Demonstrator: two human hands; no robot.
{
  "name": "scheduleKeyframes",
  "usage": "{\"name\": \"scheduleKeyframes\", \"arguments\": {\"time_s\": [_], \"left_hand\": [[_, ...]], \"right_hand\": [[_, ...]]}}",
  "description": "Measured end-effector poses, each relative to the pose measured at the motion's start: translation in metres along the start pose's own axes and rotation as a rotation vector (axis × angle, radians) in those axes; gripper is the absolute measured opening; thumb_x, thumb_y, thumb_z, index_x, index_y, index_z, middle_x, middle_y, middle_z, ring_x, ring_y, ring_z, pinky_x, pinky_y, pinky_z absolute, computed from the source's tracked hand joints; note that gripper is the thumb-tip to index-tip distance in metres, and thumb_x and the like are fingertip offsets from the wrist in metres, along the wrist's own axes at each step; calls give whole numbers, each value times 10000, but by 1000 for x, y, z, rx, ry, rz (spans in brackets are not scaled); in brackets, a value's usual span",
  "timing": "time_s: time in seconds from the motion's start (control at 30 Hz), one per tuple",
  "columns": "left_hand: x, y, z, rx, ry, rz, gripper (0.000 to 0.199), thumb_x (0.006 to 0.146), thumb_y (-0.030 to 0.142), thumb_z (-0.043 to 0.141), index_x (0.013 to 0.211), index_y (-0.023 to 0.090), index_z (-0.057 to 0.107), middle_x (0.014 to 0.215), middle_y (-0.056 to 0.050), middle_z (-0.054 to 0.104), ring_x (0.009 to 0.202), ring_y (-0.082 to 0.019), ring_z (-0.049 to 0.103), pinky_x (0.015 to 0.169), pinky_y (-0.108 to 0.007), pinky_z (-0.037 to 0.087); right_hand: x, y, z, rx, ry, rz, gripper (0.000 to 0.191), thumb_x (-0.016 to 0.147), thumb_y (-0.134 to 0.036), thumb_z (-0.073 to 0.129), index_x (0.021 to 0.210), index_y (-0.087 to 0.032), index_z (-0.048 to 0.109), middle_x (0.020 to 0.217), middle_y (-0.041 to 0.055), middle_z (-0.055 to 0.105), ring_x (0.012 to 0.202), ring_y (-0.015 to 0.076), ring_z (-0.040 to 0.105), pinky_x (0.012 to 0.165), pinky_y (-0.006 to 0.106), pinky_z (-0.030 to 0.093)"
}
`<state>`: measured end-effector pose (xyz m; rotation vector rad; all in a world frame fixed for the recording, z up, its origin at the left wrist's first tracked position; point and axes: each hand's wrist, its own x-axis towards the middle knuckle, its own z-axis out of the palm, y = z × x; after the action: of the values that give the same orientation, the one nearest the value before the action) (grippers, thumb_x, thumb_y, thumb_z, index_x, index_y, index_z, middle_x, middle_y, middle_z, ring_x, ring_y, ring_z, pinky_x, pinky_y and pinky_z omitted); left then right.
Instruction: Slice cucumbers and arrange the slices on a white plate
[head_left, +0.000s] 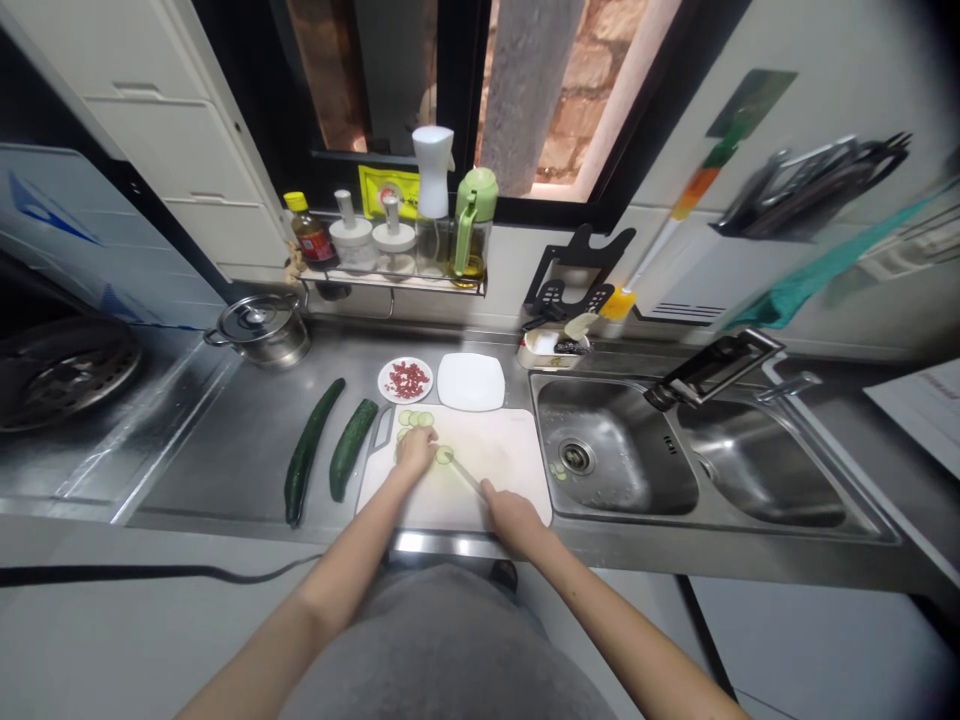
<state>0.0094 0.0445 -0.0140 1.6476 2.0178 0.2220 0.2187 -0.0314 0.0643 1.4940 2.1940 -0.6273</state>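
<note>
On the board (487,505), the left hand (417,450) partly hides cucumber slices (415,419).

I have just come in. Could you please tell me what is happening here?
A person is at a kitchen counter with a knife in the right grip; its tip is at a cucumber slice on the white cutting board. The left grip is by more slices near the board's far left corner; whether it holds anything is unclear. Two cucumbers lie left of the board, and a small plate of red pieces stands behind it.
</note>
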Motion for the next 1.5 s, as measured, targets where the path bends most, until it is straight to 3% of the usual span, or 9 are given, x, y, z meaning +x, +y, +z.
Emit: {"name": "scheduleKeyframes", "arguments": {"time_s": [0.5,1.2,1.5], "left_hand": [[3,-1,3,17,9,7,189,800,244,588,973,211,656,1068,-68,667,998,-208,598,845,-282,421],[4,-3,4,-26,12,-9,214,773,211,600,978,217,663,1046,-51,680,984,-194,605,841,-271,423],[4,-2,5,-3,19,-1,207,784,218,588,977,209,663,1060,-66,673,993,-203,603,846,-275,427]], "right_hand": [[12,-6,-5,-48,-4,-47,360,905,-98,316,1254,-161,373,1011,141,672,952,231,647,720,292,459],[-5,6,10,-75,-18,-14,361,892,-109,352,1246,-179,368,992,145,672,911,215,648,673,258,414],[1,0,2,-38,-13,-24,367,897,-111,364,1257,-179,352,1002,147,668,926,207,646,696,260,423]]}}
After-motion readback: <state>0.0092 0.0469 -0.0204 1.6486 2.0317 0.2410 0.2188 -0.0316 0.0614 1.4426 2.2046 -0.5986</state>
